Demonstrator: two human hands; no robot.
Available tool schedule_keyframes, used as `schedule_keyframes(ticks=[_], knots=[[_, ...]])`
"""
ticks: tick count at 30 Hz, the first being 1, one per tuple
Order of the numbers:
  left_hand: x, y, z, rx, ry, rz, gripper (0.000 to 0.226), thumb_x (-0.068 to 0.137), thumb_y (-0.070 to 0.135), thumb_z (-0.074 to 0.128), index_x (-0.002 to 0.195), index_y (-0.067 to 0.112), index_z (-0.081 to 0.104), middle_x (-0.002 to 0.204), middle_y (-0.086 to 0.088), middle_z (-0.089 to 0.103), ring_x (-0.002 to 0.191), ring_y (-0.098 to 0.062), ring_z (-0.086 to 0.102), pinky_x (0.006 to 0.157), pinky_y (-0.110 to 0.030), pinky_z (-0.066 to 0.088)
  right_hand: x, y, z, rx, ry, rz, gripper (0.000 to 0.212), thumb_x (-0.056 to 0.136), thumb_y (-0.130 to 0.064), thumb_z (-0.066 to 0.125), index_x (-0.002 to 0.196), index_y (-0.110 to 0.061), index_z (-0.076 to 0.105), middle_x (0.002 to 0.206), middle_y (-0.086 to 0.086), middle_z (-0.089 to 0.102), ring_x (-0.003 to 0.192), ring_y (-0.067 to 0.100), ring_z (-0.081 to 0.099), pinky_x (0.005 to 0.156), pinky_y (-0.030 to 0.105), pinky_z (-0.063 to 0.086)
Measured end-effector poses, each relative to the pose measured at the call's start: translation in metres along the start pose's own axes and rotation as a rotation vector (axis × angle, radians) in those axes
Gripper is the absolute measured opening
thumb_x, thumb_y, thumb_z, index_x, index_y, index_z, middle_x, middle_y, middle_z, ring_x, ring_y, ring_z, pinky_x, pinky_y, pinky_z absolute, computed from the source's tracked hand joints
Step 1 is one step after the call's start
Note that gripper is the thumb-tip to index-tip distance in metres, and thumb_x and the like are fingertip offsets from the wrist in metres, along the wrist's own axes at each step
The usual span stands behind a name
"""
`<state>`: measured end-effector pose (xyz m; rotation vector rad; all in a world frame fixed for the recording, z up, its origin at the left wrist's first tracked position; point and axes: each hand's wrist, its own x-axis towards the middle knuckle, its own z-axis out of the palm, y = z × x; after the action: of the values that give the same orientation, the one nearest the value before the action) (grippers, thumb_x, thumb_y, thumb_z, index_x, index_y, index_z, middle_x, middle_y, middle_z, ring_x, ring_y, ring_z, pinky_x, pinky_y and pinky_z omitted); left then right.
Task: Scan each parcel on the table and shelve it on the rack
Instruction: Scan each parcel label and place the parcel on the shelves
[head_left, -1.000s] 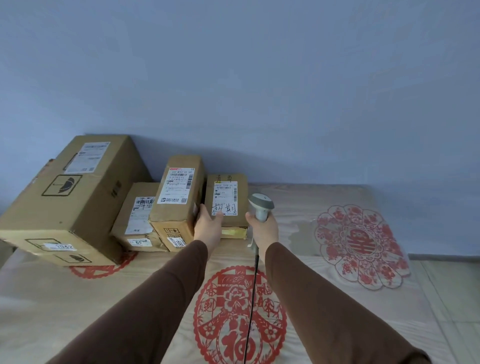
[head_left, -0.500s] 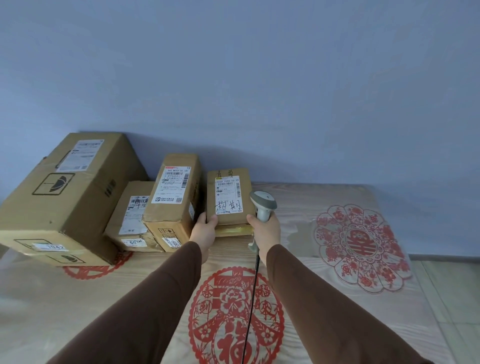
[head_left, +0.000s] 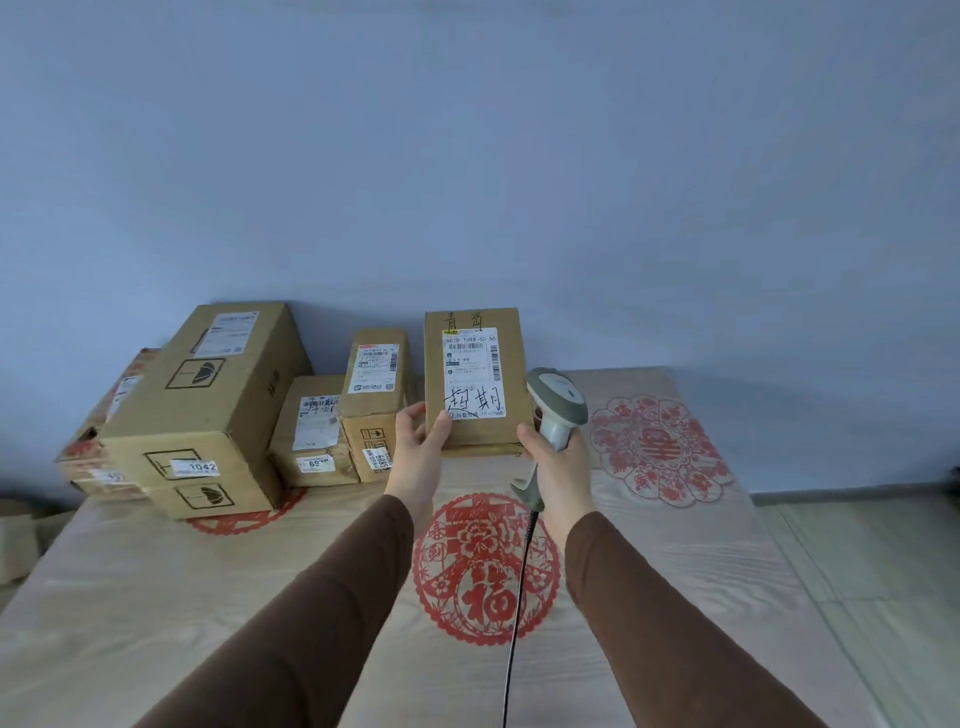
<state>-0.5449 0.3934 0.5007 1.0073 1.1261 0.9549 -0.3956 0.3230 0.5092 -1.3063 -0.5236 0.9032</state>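
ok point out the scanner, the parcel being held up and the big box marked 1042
scanner (head_left: 558, 402), head view, on its grey head
held parcel (head_left: 475, 374), head view, on its white shipping label
box marked 1042 (head_left: 218, 410), head view, on its bare cardboard top face

Labelled cardboard parcel (head_left: 475, 384) upright; four parcels (head_left: 208, 410) on table (head_left: 156, 597).
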Motion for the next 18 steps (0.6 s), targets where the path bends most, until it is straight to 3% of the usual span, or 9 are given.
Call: schedule_keyframes(ticks=[2, 4, 6, 8, 11, 13, 18], knots=[[-0.030, 0.013, -0.012, -0.025, -0.046, 0.019, 0.046, 0.099, 0.043, 0.067, 0.138, 0.032, 0.045, 0.130, 0.003, 0.065, 0.122, -0.013, 0.059, 0.116, -0.043, 0.038, -0.034, -0.011, -0.001, 0.032, 0.011, -0.019, 0.024, 0.094, -0.012, 0.074, 0.105, -0.030, 0.064, 0.104, -0.002, 0.069, 0.101, 0.019, 0.066, 0.087, 0.032, 0.053], [-0.057, 0.026, -0.024, -0.034, -0.096, 0.029, 0.077, 0.082, 0.056, 0.078, 0.147, 0.035, 0.043, 0.140, 0.003, 0.063, 0.131, -0.018, 0.057, 0.119, -0.047, 0.036, -0.065, -0.022, -0.001, 0.048, 0.020, -0.031, 0.024, 0.093, -0.015, 0.077, 0.108, -0.030, 0.065, 0.109, -0.001, 0.070, 0.108, 0.023, 0.067, 0.092, 0.037, 0.054], [-0.082, 0.038, -0.038, -0.037, -0.159, 0.021, 0.098, 0.071, 0.063, 0.082, 0.155, 0.031, 0.041, 0.145, 0.006, 0.060, 0.136, -0.017, 0.053, 0.120, -0.043, 0.035, -0.092, -0.032, 0.000, 0.053, 0.019, -0.033, 0.029, 0.091, -0.018, 0.080, 0.114, -0.028, 0.066, 0.116, 0.002, 0.072, 0.114, 0.026, 0.068, 0.102, 0.045, 0.054], [-0.100, 0.049, -0.050, -0.029, -0.219, 0.050, 0.081, 0.084, 0.053, 0.079, 0.153, 0.025, 0.047, 0.143, 0.008, 0.063, 0.136, -0.013, 0.054, 0.112, -0.032, 0.038, -0.117, -0.043, 0.000, 0.063, -0.003, -0.059, 0.030, 0.090, -0.018, 0.080, 0.116, -0.029, 0.067, 0.117, 0.002, 0.072, 0.115, 0.025, 0.068, 0.103, 0.046, 0.053], [-0.124, 0.064, -0.062, -0.066, -0.265, 0.064, 0.062, 0.095, 0.040, 0.071, 0.148, 0.021, 0.046, 0.134, 0.004, 0.067, 0.124, -0.013, 0.062, 0.096, -0.025, 0.046, -0.147, -0.061, 0.000, 0.052, -0.027, -0.116, 0.028, 0.092, -0.013, 0.078, 0.111, -0.031, 0.066, 0.112, -0.002, 0.072, 0.105, 0.015, 0.068, 0.088, 0.031, 0.055], [-0.137, 0.074, -0.066, -0.096, -0.281, 0.067, 0.065, 0.092, 0.039, 0.073, 0.147, 0.022, 0.043, 0.129, 0.002, 0.070, 0.117, -0.012, 0.066, 0.092, -0.026, 0.050, -0.161, -0.071, -0.002, 0.030, -0.041, -0.157, 0.029, 0.093, -0.011, 0.076, 0.111, -0.031, 0.066, 0.110, -0.002, 0.071, 0.098, 0.010, 0.067, 0.078, 0.023, 0.052], [-0.160, 0.088, -0.071, -0.098, -0.304, 0.112, 0.080, 0.081, 0.045, 0.078, 0.151, 0.025, 0.043, 0.130, 0.002, 0.071, 0.114, -0.013, 0.069, 0.079, -0.022, 0.057, -0.183, -0.091, -0.002, -0.092, -0.017, -0.284, 0.031, 0.094, -0.013, 0.075, 0.123, -0.015, 0.066, 0.109, 0.005, 0.070, 0.098, 0.018, 0.064, 0.068, 0.020, 0.053]])
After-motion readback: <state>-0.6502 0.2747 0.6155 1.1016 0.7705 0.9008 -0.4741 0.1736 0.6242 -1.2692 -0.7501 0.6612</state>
